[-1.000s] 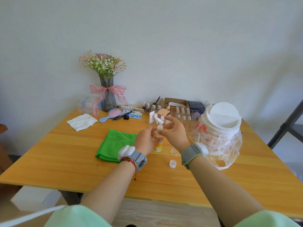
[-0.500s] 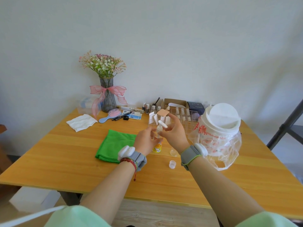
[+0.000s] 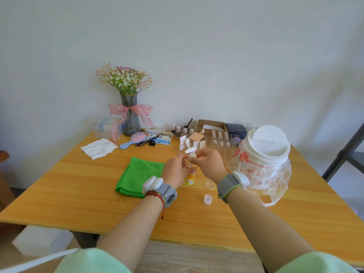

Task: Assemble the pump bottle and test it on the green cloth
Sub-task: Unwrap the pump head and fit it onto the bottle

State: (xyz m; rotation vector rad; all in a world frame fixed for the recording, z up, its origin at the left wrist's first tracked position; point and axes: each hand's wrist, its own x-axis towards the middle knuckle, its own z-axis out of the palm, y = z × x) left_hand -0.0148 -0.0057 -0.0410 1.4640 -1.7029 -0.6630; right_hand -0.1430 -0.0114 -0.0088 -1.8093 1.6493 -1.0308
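Between the two hands, above the middle of the table [image 3: 78, 201], the small clear pump bottle [image 3: 190, 164] is held upright. The fingers [image 3: 184, 157] of the left hand [image 3: 175, 171] are curled round its body, while the fingers [image 3: 200, 154] of the right hand [image 3: 209, 164] pinch the collar just under the white pump head [image 3: 190, 149], whose spout points left and slightly toward the camera. Whether the collar is fully seated cannot be told; the threads are hidden by the fingertips.

The step in hand looks like screwing the pump onto the bottle. To do it well, the left hand should keep the body still and vertical while the right turns only the collar, not the spout, so the thread catches straight; a skewed start would likely jam or leak. It should stop once firm, since thin plastic could strip.

Directly below the hands stands a small yellow-labelled bottle [image 3: 190, 179], and near the right wrist lie two small clear caps [image 3: 209, 184] and [image 3: 208, 199], apart from each other. The green cloth [image 3: 139, 174] lies folded just left of the hands, so testing needs only a short move leftward with the spout aimed down at it.
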